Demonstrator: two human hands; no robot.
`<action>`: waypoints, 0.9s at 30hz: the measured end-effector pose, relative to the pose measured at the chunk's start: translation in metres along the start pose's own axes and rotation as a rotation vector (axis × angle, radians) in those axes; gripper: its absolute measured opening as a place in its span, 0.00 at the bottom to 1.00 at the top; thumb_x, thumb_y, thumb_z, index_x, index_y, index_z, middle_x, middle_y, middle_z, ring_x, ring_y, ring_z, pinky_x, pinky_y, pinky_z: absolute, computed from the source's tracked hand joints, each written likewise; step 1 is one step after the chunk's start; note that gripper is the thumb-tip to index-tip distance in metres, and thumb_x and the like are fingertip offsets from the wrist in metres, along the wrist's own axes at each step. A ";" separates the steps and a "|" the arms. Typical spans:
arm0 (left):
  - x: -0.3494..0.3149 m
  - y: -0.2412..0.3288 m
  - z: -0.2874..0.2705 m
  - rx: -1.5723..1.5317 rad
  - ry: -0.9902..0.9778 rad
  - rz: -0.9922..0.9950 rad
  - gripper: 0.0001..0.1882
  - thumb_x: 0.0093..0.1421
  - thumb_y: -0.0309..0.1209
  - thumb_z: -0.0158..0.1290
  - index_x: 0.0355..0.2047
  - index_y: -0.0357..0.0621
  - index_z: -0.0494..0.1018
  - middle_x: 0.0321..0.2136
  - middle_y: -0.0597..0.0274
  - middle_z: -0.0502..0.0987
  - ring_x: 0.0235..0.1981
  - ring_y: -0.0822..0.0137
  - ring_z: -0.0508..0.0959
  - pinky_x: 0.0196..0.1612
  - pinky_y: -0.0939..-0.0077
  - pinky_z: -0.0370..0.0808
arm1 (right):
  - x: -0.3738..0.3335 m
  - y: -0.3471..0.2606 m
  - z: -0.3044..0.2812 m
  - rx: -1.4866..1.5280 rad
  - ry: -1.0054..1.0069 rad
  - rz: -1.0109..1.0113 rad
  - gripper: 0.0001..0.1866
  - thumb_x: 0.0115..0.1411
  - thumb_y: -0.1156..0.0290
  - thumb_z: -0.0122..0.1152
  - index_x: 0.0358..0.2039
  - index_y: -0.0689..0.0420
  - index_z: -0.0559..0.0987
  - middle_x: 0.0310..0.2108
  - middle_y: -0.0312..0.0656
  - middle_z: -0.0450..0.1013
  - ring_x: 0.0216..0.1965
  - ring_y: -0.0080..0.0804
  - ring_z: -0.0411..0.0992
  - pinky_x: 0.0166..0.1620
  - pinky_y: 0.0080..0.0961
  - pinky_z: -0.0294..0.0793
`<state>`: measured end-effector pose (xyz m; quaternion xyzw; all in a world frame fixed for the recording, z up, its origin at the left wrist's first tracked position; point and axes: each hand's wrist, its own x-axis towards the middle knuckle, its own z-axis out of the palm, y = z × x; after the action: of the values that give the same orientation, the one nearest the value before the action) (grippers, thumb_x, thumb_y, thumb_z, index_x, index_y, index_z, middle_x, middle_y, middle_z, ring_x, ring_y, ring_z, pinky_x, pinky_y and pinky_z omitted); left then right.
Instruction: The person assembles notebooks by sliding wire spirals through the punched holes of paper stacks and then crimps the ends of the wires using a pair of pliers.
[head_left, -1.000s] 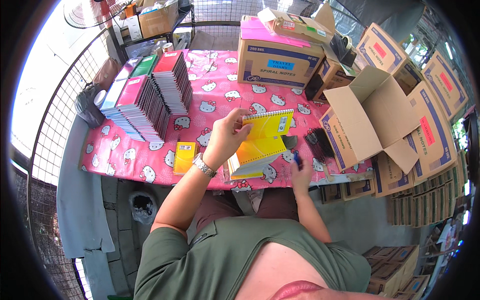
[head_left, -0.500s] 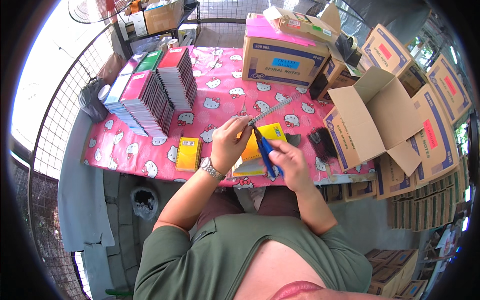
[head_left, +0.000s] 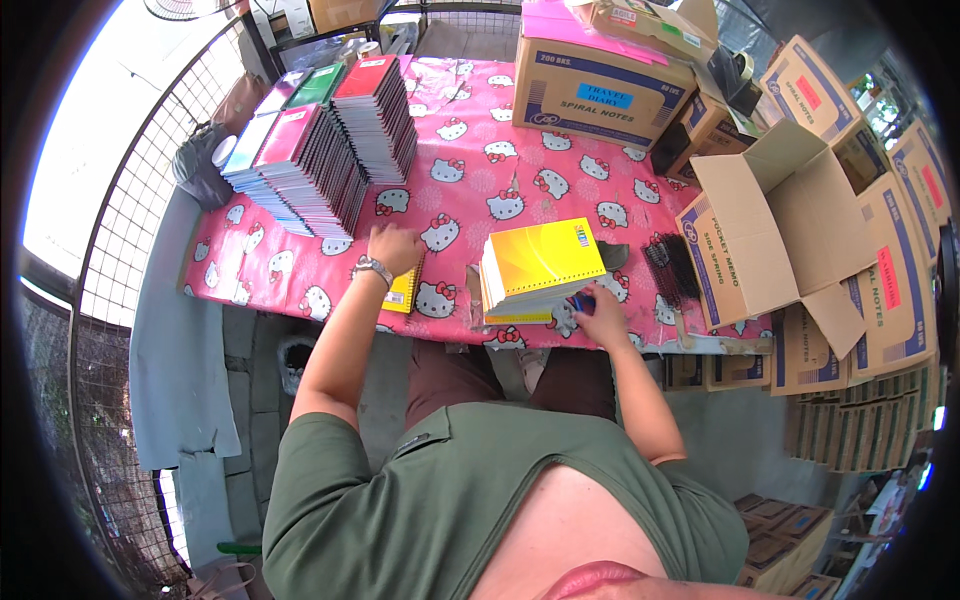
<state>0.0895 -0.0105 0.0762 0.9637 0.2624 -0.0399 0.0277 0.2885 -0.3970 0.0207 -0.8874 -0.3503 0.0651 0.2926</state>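
My left hand [head_left: 397,249] is at the upper part of a small yellow spiral notebook [head_left: 402,290] near the table's front edge. Its fingers curl down over the notebook, and the fingertips are partly hidden. My right hand [head_left: 603,319] lies low beside the yellow notebook stack, closed round blue-handled pliers [head_left: 582,302]; most of the tool is hidden. Between the hands stands the stack of yellow notebooks [head_left: 540,262], with a row of punched holes along the top one's near edge.
Tall stacks of coloured spiral notebooks [head_left: 310,160] stand at the back left. A bundle of black coils [head_left: 670,270] lies right of the yellow stack, by an open carton [head_left: 745,245]. A closed carton [head_left: 600,95] sits at the back. Pink patterned cloth [head_left: 450,205] covers the table.
My left hand has moved left from the yellow stack to the small notebook. My right hand has lowered with the pliers. The long coil by my left hand no longer shows; the view has shifted slightly.
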 end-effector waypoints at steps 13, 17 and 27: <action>-0.061 0.190 -0.156 -0.458 0.339 0.710 0.12 0.57 0.36 0.58 0.37 0.43 0.76 0.36 0.55 0.76 0.44 0.53 0.75 0.48 0.60 0.74 | 0.069 0.127 -0.058 -0.701 0.210 0.219 0.09 0.58 0.65 0.64 0.36 0.54 0.78 0.40 0.43 0.73 0.46 0.43 0.73 0.47 0.41 0.75; -0.053 0.209 -0.153 -0.198 0.177 0.726 0.14 0.55 0.38 0.60 0.36 0.43 0.77 0.35 0.57 0.77 0.42 0.55 0.78 0.45 0.61 0.77 | 0.074 0.102 -0.079 -0.481 0.327 0.212 0.08 0.59 0.70 0.62 0.38 0.57 0.78 0.42 0.47 0.72 0.45 0.48 0.73 0.48 0.41 0.74; -0.039 0.200 -0.171 -0.178 0.023 0.777 0.14 0.55 0.36 0.59 0.38 0.41 0.79 0.35 0.54 0.81 0.36 0.53 0.81 0.41 0.59 0.78 | 0.060 -0.021 -0.143 0.155 0.346 -0.150 0.14 0.64 0.73 0.58 0.50 0.58 0.80 0.38 0.50 0.76 0.36 0.43 0.76 0.42 0.33 0.75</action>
<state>0.1687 -0.1898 0.2564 0.9854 -0.1191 0.0074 0.1213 0.3666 -0.4129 0.1558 -0.8314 -0.3539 -0.0837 0.4200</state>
